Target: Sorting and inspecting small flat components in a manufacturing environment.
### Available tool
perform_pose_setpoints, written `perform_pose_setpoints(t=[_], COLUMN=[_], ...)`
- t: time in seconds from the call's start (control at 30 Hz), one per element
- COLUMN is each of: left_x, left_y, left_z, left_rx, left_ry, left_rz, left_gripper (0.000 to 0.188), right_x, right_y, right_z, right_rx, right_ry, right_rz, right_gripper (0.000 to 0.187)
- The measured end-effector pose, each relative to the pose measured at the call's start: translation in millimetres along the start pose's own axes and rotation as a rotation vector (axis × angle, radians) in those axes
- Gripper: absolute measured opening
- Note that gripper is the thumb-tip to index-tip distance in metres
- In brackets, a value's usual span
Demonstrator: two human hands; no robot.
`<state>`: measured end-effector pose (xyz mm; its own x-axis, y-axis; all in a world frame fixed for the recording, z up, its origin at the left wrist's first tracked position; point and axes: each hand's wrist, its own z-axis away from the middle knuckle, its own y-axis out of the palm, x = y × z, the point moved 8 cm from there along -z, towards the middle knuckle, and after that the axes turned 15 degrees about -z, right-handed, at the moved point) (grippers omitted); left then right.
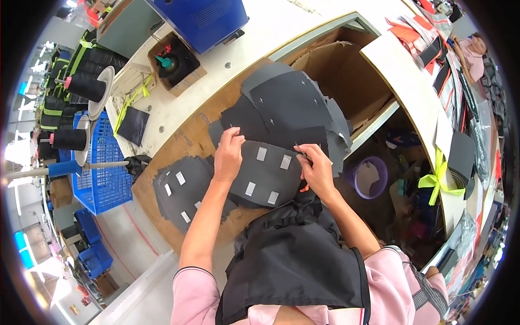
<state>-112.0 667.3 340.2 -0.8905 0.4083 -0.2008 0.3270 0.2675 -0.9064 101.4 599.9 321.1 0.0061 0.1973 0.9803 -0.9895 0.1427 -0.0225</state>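
A dark grey fabric panel (265,176) with several pale rectangular patches lies in front of me, its near edge by my black apron (298,260). My left hand (229,157) pinches this panel at its far left corner. At the far right corner, my right hand (317,169) has its fingers closed round a small dark thing with a thin tip, too small to name. Beyond both hands is a pile of dark fabric pieces (292,103), some with small white cross marks. To the left lies a stack of patched panels (181,189).
The pieces lie on a wooden board (184,135). Beyond it stand a cardboard box (179,78) and a blue machine (200,21). Thread cones (86,89) and a blue basket (100,179) are left. An open carton (346,70) and purple bin (370,177) are right.
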Motion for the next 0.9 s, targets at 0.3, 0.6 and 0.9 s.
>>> perform_pose_setpoints(t=[0.3, 0.6, 0.9], left_x=[-5.5, -71.0, -76.7], left_y=[-37.0, -26.3, 7.0], left_z=[8.7, -9.3, 1.9], left_rx=[-0.001, 0.272, 0.466], left_ry=[-0.147, 0.327, 0.262], left_rz=[0.303, 0.015, 0.189], left_gripper=[0.014, 0.045, 0.028], right_x=[-8.7, 4.7, 6.4], right_y=[1.7, 10.0, -2.6], right_z=[-9.3, -16.2, -5.6], right_rx=[0.047, 0.237, 0.028], right_ry=[-0.098, 0.088, -0.195], right_rz=[0.280, 0.199, 0.122], right_gripper=[0.021, 0.012, 0.007])
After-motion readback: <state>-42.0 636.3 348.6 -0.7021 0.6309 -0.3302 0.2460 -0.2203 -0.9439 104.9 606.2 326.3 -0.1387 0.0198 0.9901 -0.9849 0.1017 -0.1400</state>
